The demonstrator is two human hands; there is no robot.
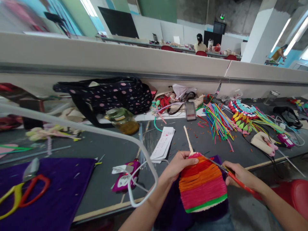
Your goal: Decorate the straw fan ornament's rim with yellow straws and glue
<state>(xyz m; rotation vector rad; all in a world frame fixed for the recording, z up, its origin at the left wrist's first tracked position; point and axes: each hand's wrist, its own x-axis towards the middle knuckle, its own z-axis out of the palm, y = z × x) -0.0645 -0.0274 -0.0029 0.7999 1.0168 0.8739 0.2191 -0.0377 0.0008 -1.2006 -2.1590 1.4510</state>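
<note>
My left hand [178,164] is closed on the top edge of a striped craft piece [203,186], apparently made of fuzzy stems in red, orange, pink and green. A cream stem [188,139] sticks up from its top. In my right hand [242,175] is a pair of scissors [232,176] with red and yellow handles. The blades lie along the piece's upper right edge, pointing toward my left hand; whether they touch it, I cannot tell. Dark purple cloth [168,205] lies beneath the piece, over my lap.
Another pair of scissors [32,184] rests on a purple cloth [64,189] at left. A white bent tube [108,131] crosses the view. Farther back are a jar [122,120], paper slips [163,144], a dark bag [108,96] and coloured stems [218,122]. A low partition runs behind.
</note>
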